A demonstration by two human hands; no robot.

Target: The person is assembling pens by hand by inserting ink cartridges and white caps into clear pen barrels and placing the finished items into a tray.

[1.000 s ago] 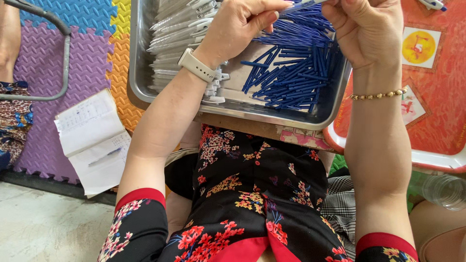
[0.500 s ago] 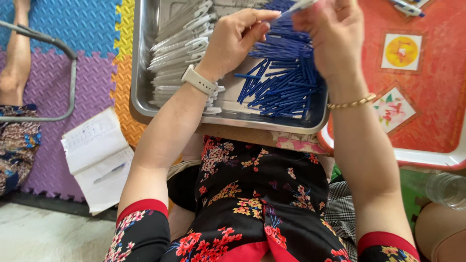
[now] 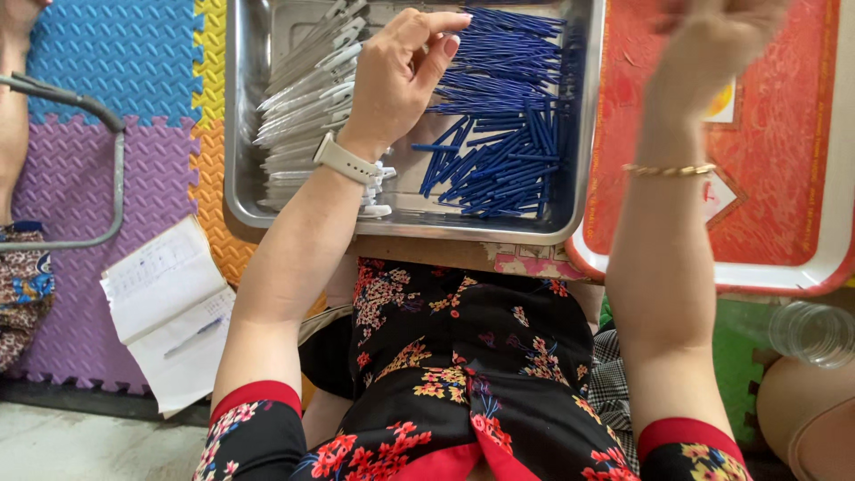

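Now L hand [image 3: 396, 76] over steel tray [image 3: 245, 191], fingers apart; R hand [image 3: 712, 40] blurred, fingers unclear.

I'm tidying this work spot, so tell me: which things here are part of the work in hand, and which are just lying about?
In use:
- metal tray
- blue pen parts heaped in it
- white pen barrels stacked in it
- left hand over the tray
- right hand, blurred, over the red tray

Lying about:
- open notebook with a pen, on the foam mats
- clear plastic cup
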